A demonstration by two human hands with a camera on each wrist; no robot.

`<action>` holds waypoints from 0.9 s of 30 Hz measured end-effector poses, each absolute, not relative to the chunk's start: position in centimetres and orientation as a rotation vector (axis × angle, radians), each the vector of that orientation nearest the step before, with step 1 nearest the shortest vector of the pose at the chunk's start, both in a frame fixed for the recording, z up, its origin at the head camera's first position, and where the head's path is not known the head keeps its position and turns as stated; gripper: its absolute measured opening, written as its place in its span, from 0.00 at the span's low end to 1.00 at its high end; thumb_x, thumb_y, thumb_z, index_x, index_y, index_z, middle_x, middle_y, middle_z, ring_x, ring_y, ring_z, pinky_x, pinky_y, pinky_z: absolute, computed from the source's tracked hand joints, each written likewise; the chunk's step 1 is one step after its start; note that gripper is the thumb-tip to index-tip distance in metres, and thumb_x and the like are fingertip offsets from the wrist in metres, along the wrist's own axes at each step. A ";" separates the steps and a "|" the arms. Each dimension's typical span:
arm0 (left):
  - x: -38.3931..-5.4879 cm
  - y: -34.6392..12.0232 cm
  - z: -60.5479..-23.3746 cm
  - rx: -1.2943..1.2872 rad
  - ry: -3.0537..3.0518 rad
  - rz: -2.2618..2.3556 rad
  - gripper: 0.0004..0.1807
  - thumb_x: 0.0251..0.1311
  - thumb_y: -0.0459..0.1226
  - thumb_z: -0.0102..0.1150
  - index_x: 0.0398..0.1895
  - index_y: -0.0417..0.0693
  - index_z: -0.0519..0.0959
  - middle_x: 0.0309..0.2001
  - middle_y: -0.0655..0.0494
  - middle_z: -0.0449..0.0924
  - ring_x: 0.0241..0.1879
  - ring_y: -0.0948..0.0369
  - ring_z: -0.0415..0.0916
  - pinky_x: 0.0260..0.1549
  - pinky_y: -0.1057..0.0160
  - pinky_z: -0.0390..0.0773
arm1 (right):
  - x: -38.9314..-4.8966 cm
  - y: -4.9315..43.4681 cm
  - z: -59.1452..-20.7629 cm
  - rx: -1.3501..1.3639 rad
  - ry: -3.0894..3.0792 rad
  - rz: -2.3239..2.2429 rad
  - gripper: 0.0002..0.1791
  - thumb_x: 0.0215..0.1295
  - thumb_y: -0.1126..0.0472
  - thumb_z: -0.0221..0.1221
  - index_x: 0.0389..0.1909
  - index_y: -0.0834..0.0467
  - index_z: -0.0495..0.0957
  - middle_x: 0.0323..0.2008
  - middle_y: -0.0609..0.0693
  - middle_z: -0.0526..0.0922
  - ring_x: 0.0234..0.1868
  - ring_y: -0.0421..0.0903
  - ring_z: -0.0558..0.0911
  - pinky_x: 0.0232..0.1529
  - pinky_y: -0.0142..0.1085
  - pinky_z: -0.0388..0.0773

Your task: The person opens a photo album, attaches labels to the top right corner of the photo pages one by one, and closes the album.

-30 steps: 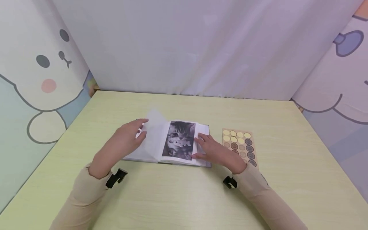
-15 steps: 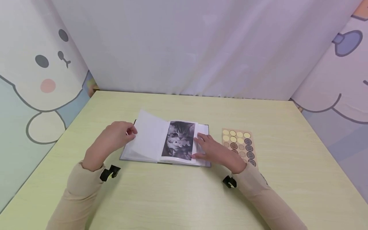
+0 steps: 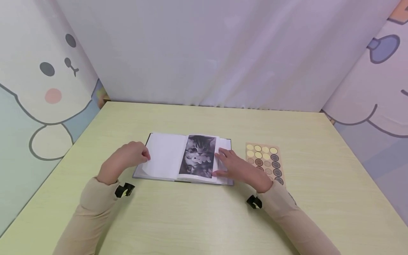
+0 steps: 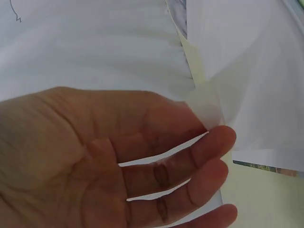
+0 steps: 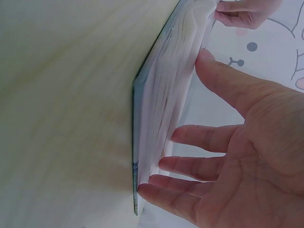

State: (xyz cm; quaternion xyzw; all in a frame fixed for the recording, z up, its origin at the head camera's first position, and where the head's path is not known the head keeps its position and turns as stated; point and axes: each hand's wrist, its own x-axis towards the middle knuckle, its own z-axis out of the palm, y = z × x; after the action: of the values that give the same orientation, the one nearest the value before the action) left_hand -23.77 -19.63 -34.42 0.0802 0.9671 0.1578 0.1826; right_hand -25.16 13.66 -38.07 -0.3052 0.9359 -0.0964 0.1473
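Observation:
A photo album (image 3: 165,156) lies spread on the table, its left page blank and its right page showing a black-and-white kitten picture (image 3: 194,143) with a pale fish shape over it. At the left page's outer edge, my left hand (image 3: 127,156) pinches the corner of a thin translucent page (image 4: 206,111) between thumb and forefinger, as the left wrist view shows. My right hand (image 3: 240,168) rests on the album's right edge with fingers spread; in the right wrist view its fingertips (image 5: 183,134) touch the side of the page stack (image 5: 166,90).
Right of the album lies a brown sheet of round stickers (image 3: 262,157), partly hidden by my right forearm. The pale wooden table (image 3: 197,219) runs back to a white curtain (image 3: 204,53), with cartoon-printed cloths on both sides.
My left hand has moved left and slightly down, bringing the page over from upright until it lies nearly flat on the album's left side. The right hand has stayed in place.

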 end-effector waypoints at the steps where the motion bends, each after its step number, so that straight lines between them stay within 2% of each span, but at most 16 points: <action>1: -23.8 -19.6 -34.5 0.225 2.721 0.439 0.07 0.57 0.30 0.52 0.32 0.40 0.81 0.32 0.50 0.79 0.31 0.56 0.70 0.32 0.60 0.71 | -25.2 13.6 -38.1 -0.875 2.692 -0.280 0.41 0.62 0.42 0.55 0.67 0.66 0.58 0.69 0.66 0.53 0.68 0.66 0.55 0.66 0.53 0.57; 7: -23.8 -19.6 -34.8 0.202 2.675 0.404 0.06 0.57 0.33 0.55 0.31 0.42 0.82 0.31 0.52 0.78 0.30 0.57 0.69 0.29 0.61 0.69 | -25.1 13.7 -38.2 -0.871 2.692 -0.287 0.41 0.62 0.42 0.55 0.67 0.66 0.58 0.69 0.66 0.53 0.68 0.67 0.54 0.66 0.53 0.56; 23: -23.5 -19.6 -34.7 0.175 2.678 0.317 0.07 0.58 0.36 0.54 0.33 0.44 0.82 0.29 0.53 0.76 0.30 0.57 0.68 0.28 0.59 0.67 | -25.1 13.7 -38.1 -0.883 2.695 -0.267 0.42 0.63 0.41 0.54 0.67 0.66 0.57 0.69 0.66 0.52 0.69 0.65 0.54 0.66 0.52 0.57; 27: -23.7 -19.4 -34.7 0.170 2.688 0.319 0.10 0.59 0.37 0.53 0.38 0.44 0.82 0.34 0.51 0.79 0.32 0.56 0.70 0.30 0.57 0.70 | -25.1 13.7 -38.1 -0.883 2.694 -0.270 0.41 0.63 0.42 0.54 0.67 0.66 0.57 0.69 0.66 0.53 0.69 0.65 0.54 0.66 0.52 0.56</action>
State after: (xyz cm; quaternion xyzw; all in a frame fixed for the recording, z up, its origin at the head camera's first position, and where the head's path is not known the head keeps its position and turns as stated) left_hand -23.67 -19.42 -34.72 0.0614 0.9683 0.1148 0.2130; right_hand -25.10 13.75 -38.12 -0.3066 0.9358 -0.0938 0.1466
